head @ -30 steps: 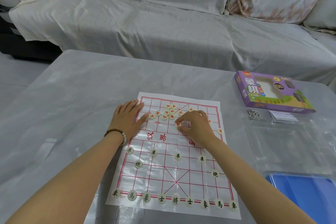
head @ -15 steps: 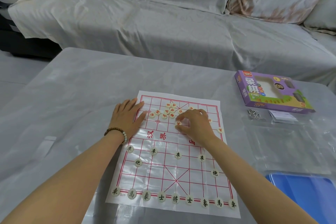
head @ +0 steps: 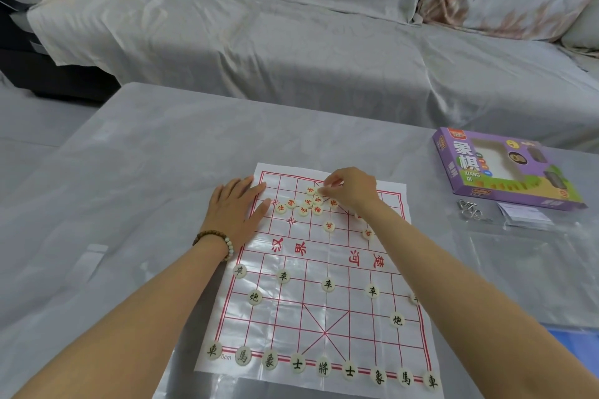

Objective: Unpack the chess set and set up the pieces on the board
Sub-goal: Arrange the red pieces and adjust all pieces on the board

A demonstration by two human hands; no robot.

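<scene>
Plastic board (head: 327, 264) lies on the table (head: 146, 172), pinned flat by the spread fingers of the left hand (head: 238, 209). The right hand (head: 351, 191) pinches a red piece (head: 325, 186) at the far-side heap (head: 304, 210), apparently to seat it on its point.

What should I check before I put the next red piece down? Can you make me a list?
1. Board kept flat: left hand presses flat on its far left edge. Ok.
2. Black pieces lined up on the near side. Ok.
3. Red pieces on their spots: most lie heaped in a pile. Not ok.
4. Right hand has a piece: its fingers curl at the pile's far end. Cannot tell.
5. Purple box out of the way: it lies apart, right of the board. Ok.
</scene>
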